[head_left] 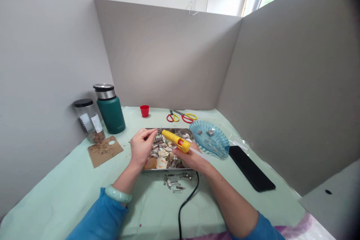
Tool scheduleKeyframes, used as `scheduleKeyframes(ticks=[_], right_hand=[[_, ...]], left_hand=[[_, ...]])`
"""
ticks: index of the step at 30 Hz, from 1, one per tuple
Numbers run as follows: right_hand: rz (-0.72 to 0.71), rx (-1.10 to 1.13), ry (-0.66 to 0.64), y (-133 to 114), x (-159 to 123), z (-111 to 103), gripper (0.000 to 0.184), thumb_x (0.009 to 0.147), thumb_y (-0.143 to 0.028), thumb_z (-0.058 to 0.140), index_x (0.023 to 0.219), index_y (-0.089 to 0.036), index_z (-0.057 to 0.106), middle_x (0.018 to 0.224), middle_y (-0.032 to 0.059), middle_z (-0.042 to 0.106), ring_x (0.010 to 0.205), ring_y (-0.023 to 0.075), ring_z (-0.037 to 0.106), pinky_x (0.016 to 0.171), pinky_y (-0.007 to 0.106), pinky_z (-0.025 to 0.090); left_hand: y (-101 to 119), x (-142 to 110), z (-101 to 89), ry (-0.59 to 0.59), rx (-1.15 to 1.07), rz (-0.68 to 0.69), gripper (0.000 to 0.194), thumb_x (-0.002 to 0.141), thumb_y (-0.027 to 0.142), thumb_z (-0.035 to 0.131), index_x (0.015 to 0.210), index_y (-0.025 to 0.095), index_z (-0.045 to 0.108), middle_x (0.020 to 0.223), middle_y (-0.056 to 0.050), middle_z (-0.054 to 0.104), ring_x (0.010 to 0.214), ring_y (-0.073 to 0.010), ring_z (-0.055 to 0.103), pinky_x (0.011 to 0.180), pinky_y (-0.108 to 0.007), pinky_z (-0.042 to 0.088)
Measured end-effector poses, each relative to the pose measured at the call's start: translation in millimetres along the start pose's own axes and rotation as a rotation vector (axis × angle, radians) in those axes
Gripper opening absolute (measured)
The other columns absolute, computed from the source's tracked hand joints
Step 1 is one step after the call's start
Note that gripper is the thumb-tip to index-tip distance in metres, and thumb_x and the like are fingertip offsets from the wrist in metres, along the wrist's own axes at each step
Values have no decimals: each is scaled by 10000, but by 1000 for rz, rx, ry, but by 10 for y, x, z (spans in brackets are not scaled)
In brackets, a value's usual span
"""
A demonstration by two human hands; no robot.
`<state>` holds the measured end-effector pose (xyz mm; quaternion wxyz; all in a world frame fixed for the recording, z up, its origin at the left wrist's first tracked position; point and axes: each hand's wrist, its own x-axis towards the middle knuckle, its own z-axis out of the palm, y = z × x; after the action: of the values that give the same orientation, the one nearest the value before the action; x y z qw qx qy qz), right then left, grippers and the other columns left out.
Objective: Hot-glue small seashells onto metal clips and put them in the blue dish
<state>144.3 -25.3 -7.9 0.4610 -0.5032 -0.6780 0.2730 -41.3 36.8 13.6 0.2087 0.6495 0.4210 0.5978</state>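
Right hand (194,157) closed around a yellow glue gun (176,140), nozzle toward the left hand. Left hand (142,146) has thumb and fingertips pinched narrow; whether anything small sits between them, cannot tell. Both hands are over the metal tray (168,170) of shells (164,150), the gun above its middle.

Room at the edges: bare desk (146,202) extends on the near side, past a loose group of metal clips (174,183) lying just beside the tray's near rim. Black cord (187,200) runs from the gun side to the near edge (it divides that bare stretch). Right side is tighter: blue shell-shaped dish (210,138) at the tray's far right corner, black phone-like slab (251,168) beyond. Far side: red cup (144,111) and scissors (187,117), short of the grey panel (168,56).
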Motion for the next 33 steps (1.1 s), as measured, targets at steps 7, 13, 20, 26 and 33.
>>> scheduleKeyframes(ticks=[7, 13, 20, 26, 33], right_hand=[[11, 22, 6, -8, -2, -1, 262, 803, -452, 586, 786, -193, 550, 618, -35, 510, 551, 121, 460, 526, 242, 355], [-21, 5, -2, -27, -5, -9, 248, 794, -438, 595, 750, -203, 528, 628, -36, 508, 567, 120, 455, 535, 241, 353], [32, 3, 40, -49, -13, -3, 245, 792, -437, 593, 794, -196, 557, 612, -34, 516, 560, 123, 466, 524, 237, 356], [-15, 19, 10, 9, 3, 4, 250, 794, -439, 601, 799, -196, 541, 624, -40, 500, 556, 117, 450, 526, 238, 350], [-71, -4, -16, -1, -5, -6, 252, 810, -430, 594, 766, -195, 516, 642, -41, 476, 581, 115, 437, 548, 238, 347]], left_hand=[[-16, 1, -1, -4, -2, -3, 172, 758, 302, 629, 797, 179, 743, 710, -15, 641, 682, -151, 578, 649, -254, 444], [-11, 9, 0, -6, 0, -2, 176, 763, 311, 628, 804, 185, 744, 712, -14, 647, 675, -152, 578, 650, -257, 443], [-19, 3, 2, -3, 2, -4, 171, 762, 299, 629, 800, 176, 742, 711, -11, 640, 689, -147, 579, 660, -245, 441], [-1, -7, 4, -12, 2, -19, 173, 761, 286, 630, 810, 164, 743, 712, -16, 637, 676, -144, 575, 649, -248, 437], [14, -6, 2, -1, 5, -13, 165, 759, 289, 635, 799, 168, 741, 701, -11, 634, 676, -147, 574, 650, -253, 438]])
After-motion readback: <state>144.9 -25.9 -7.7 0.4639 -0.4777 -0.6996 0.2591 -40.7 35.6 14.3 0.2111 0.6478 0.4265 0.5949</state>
